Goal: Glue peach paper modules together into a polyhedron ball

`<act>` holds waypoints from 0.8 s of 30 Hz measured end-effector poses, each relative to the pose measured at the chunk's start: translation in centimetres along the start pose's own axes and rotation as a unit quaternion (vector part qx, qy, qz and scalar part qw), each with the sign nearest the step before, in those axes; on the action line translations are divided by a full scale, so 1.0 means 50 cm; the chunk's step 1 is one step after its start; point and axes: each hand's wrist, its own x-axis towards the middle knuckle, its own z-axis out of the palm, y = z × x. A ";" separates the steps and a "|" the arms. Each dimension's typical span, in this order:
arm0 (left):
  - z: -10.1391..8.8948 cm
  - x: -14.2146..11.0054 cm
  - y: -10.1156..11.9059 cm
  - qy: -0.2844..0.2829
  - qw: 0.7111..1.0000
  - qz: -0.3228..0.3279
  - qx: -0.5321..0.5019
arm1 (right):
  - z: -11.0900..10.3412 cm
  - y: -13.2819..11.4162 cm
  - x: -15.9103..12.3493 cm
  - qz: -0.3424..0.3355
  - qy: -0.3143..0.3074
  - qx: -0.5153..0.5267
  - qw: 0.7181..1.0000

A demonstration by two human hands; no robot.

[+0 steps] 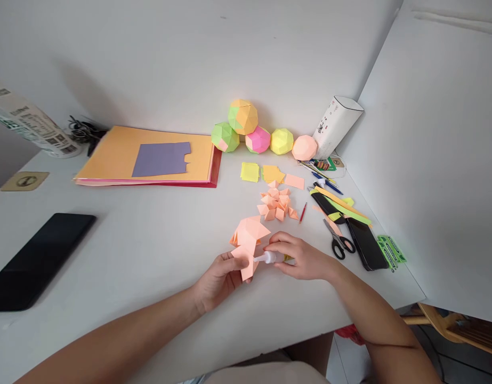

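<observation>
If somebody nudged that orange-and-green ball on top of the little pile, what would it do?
The orange-and-green ball would probably tumble, perched above the green ball and pink ball. Flat facets might keep it from rolling far; its papery panels suggest lightness.

A black tablet (41,261) lies well left of a phone (367,242) beside green packets (390,250).
</observation>
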 end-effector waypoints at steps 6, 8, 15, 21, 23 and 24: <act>0.000 0.002 0.000 0.007 1.000 -0.007 0.000 | 0.002 0.001 0.004 -0.015 0.000 0.000 1.000; -0.003 0.002 -0.001 0.008 1.000 -0.007 0.000 | 0.004 0.001 0.005 -0.018 0.000 -0.002 1.000; -0.011 0.002 -0.006 0.014 1.000 0.001 0.000 | 0.005 0.002 0.003 -0.023 -0.005 -0.001 1.000; -0.012 0.001 -0.007 0.018 1.000 0.000 0.003 | 0.004 -0.002 0.004 -0.037 -0.010 -0.009 0.999; -0.010 0.000 -0.005 0.013 1.000 -0.005 -0.004 | 0.003 -0.005 0.004 -0.041 -0.016 -0.014 0.999; -0.008 0.000 -0.003 0.008 1.000 -0.009 -0.009 | 0.003 -0.006 0.004 -0.041 -0.020 -0.018 0.999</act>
